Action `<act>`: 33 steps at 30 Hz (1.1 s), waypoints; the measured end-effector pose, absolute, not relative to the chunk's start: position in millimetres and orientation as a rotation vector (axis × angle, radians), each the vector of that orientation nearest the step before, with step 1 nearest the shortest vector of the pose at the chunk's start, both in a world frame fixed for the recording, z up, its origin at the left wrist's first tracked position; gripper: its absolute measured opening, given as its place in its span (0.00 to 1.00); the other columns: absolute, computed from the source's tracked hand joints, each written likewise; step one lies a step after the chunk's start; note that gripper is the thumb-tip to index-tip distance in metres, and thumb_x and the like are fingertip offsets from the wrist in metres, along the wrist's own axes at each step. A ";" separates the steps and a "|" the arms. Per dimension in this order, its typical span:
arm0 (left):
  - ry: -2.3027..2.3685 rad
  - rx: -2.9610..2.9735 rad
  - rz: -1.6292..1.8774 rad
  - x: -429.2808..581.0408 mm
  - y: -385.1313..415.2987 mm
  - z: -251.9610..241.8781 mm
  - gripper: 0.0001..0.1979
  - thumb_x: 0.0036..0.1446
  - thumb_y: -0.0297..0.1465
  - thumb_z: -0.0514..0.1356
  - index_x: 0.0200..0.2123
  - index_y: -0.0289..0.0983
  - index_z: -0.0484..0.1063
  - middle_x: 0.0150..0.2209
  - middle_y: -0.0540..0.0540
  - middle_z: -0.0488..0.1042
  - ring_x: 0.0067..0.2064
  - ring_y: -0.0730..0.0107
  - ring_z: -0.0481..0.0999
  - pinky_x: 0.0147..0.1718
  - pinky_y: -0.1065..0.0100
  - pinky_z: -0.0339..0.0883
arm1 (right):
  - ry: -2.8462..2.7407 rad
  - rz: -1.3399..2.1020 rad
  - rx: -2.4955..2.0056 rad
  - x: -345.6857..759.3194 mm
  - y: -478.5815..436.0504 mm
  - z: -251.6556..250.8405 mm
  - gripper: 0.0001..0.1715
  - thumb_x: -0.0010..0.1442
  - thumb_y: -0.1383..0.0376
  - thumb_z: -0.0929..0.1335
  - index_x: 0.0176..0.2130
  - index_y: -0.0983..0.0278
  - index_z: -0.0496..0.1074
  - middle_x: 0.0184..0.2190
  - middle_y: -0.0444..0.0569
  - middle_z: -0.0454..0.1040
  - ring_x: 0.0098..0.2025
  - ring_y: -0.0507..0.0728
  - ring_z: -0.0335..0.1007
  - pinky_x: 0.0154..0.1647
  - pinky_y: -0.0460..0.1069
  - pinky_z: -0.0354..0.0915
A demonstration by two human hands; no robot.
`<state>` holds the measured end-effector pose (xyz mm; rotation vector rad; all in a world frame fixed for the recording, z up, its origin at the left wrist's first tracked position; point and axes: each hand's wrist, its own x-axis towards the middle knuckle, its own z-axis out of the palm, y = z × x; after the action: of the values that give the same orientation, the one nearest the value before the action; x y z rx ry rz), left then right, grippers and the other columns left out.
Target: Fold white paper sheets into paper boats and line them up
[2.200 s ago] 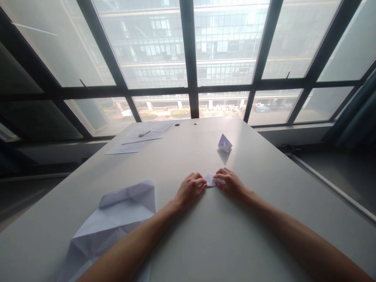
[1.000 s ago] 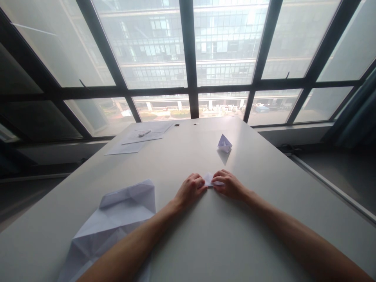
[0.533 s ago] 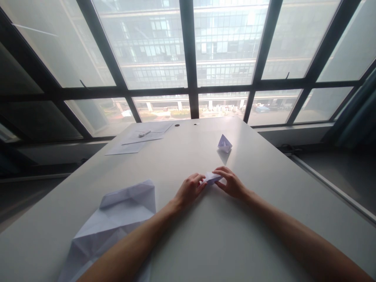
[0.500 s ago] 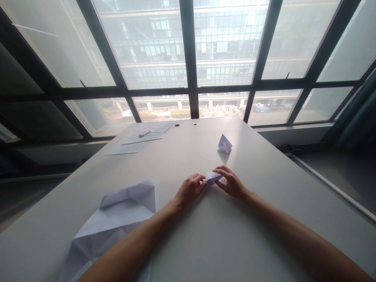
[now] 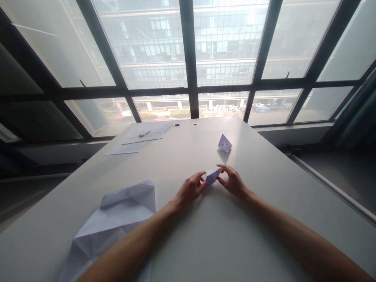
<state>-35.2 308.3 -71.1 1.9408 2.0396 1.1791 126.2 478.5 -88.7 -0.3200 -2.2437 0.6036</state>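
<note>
A small folded piece of white paper (image 5: 212, 177) is held just above the table between both hands. My left hand (image 5: 191, 188) pinches its left end between thumb and fingers. At its right end, my right hand (image 5: 233, 181) grips the edge, thumb below and forefinger at the upper corner. Beyond the right hand, a folded paper boat (image 5: 225, 143) stands upright with its peak pointing up. A large creased sheet of paper (image 5: 117, 213) lies at the near left, partly hidden under my left forearm.
Flat paper sheets (image 5: 129, 148) lie at the far left of the white table (image 5: 188, 156), with a small pale item (image 5: 144, 133), perhaps a pen, on top. Two round holes, one a dark grommet (image 5: 177, 125), sit near the far edge. Large windows rise behind.
The folded paper has tilted, so more of its flat face shows. My right hand's fingers have shifted slightly along its right end, and the left fingers have opened a little.
</note>
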 end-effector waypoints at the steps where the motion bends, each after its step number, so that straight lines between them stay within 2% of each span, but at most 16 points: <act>1: 2.038 1.934 1.177 -35.1 308.3 -71.3 0.20 0.64 0.29 0.56 0.58 0.40 0.64 0.36 0.49 0.74 0.30 0.73 0.72 0.35 0.68 0.70 | -2.242 0.606 -0.316 126.2 478.3 -88.7 0.26 0.58 0.69 0.70 0.56 0.60 0.67 0.38 0.50 0.74 0.41 0.61 0.72 0.47 0.59 0.69; 4: 2.029 1.923 1.167 -35.0 308.1 -70.5 0.24 0.64 0.30 0.56 0.63 0.42 0.60 0.36 0.50 0.74 0.30 0.73 0.72 0.33 0.69 0.70 | -2.227 0.612 -0.299 126.0 477.7 -87.6 0.28 0.58 0.69 0.69 0.57 0.59 0.65 0.38 0.50 0.73 0.41 0.60 0.72 0.46 0.59 0.69; 7: 2.029 1.924 1.169 -35.0 308.2 -68.8 0.24 0.64 0.29 0.55 0.63 0.43 0.60 0.37 0.49 0.74 0.31 0.73 0.72 0.33 0.70 0.70 | -2.200 0.623 -0.281 126.2 477.1 -85.7 0.29 0.58 0.69 0.69 0.58 0.59 0.64 0.38 0.49 0.74 0.40 0.60 0.72 0.45 0.58 0.70; 14: 1.996 1.934 1.168 -32.3 308.1 -64.6 0.18 0.62 0.27 0.56 0.55 0.41 0.69 0.38 0.48 0.76 0.32 0.71 0.74 0.35 0.69 0.70 | -2.170 0.642 -0.190 126.5 475.6 -82.4 0.22 0.61 0.70 0.67 0.55 0.59 0.68 0.37 0.49 0.74 0.40 0.59 0.72 0.44 0.56 0.70; 18: 2.016 1.878 1.175 -31.4 308.0 -64.8 0.16 0.62 0.27 0.56 0.52 0.41 0.70 0.36 0.49 0.76 0.30 0.72 0.73 0.33 0.70 0.69 | -2.164 0.640 -0.167 126.1 475.5 -81.7 0.23 0.62 0.69 0.66 0.56 0.59 0.67 0.37 0.49 0.75 0.40 0.59 0.72 0.44 0.57 0.70; 24: 2.106 1.894 1.174 -33.2 307.8 -64.3 0.11 0.61 0.27 0.58 0.47 0.41 0.72 0.36 0.49 0.77 0.35 0.68 0.75 0.39 0.67 0.69 | -2.209 0.651 -0.103 127.4 474.5 -77.9 0.13 0.64 0.70 0.66 0.48 0.59 0.73 0.39 0.51 0.75 0.42 0.60 0.71 0.44 0.57 0.70; 27: 2.144 1.902 1.169 -34.1 307.2 -63.4 0.07 0.62 0.28 0.57 0.42 0.40 0.74 0.36 0.48 0.77 0.35 0.68 0.75 0.40 0.67 0.68 | -2.223 0.659 -0.062 128.3 474.3 -76.9 0.12 0.65 0.69 0.65 0.46 0.58 0.75 0.40 0.51 0.75 0.43 0.59 0.71 0.45 0.56 0.70; 33: 2.183 1.919 1.135 -35.5 306.9 -64.3 0.07 0.63 0.29 0.57 0.40 0.40 0.76 0.35 0.48 0.77 0.35 0.67 0.75 0.40 0.66 0.67 | -2.245 0.649 -0.032 128.6 474.5 -76.9 0.12 0.66 0.69 0.65 0.44 0.58 0.76 0.39 0.51 0.75 0.43 0.59 0.71 0.43 0.56 0.70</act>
<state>-35.5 306.9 -64.3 1.9187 2.1831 1.1355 128.6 474.5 -76.9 -0.0320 -2.2451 0.6494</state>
